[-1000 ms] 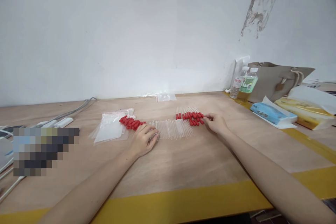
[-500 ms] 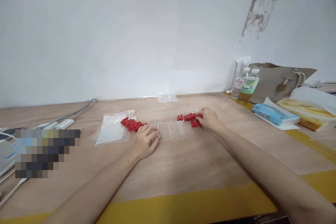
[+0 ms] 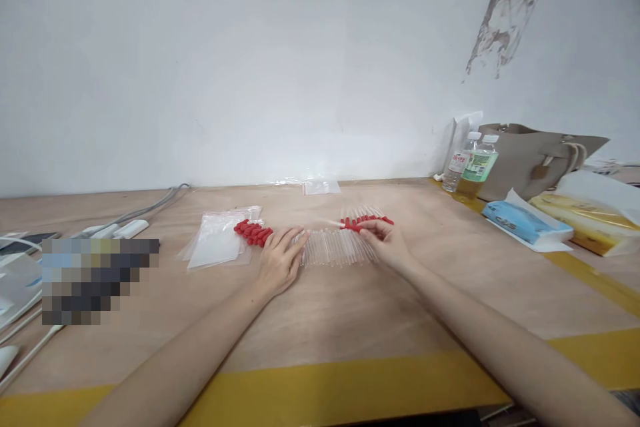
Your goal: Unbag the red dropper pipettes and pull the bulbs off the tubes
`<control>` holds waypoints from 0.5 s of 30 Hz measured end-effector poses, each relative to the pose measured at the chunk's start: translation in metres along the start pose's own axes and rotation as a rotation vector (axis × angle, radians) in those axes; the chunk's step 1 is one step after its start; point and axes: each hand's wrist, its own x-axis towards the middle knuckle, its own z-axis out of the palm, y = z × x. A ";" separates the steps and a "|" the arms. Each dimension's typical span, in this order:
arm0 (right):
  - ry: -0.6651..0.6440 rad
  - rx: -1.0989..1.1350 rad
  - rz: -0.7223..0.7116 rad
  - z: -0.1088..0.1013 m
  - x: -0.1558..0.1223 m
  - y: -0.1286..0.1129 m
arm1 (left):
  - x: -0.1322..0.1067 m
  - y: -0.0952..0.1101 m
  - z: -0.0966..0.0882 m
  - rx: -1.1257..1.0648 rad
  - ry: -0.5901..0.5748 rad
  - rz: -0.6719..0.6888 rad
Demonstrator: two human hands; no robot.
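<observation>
My right hand (image 3: 387, 243) pinches a thin clear stick with a red end (image 3: 353, 227); its clear part points left and is blurred. Behind that hand lies a group of similar red-ended sticks (image 3: 367, 218), their clear ends toward the wall. A row of clear thin sticks (image 3: 330, 247) fills the space between my hands, side by side on the table. At the row's left end my left hand (image 3: 280, 260) rests palm down with fingers spread. Touching or very near its fingers is a pile of red-ended pieces (image 3: 253, 232), partly on clear plastic bags (image 3: 215, 240).
Another clear bag (image 3: 321, 187) lies by the wall. To the right are two bottles (image 3: 479, 163), a grey bag (image 3: 525, 160), a blue tissue pack (image 3: 525, 221) and a yellow one (image 3: 585, 220). Cables (image 3: 150, 210) and a pixelated patch are on the left. Yellow tape (image 3: 350, 380) edges the table.
My right hand has drawn left and toward me, with a red-ended stick now turned sideways in its fingers. Loose red pieces formerly under that hand no longer show there. My left fingers have stretched out.
</observation>
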 end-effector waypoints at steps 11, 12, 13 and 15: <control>-0.221 -0.279 -0.238 0.019 -0.041 -0.017 | 0.005 0.020 0.006 0.088 0.073 0.179; -0.219 -0.375 -0.317 0.019 -0.042 -0.018 | 0.006 0.020 0.007 0.094 0.069 0.193; -0.222 -0.462 -0.391 0.020 -0.042 -0.019 | 0.006 0.020 0.008 0.099 0.066 0.208; -0.217 -0.593 -0.504 0.025 -0.043 -0.020 | 0.006 0.020 0.010 0.101 0.082 0.228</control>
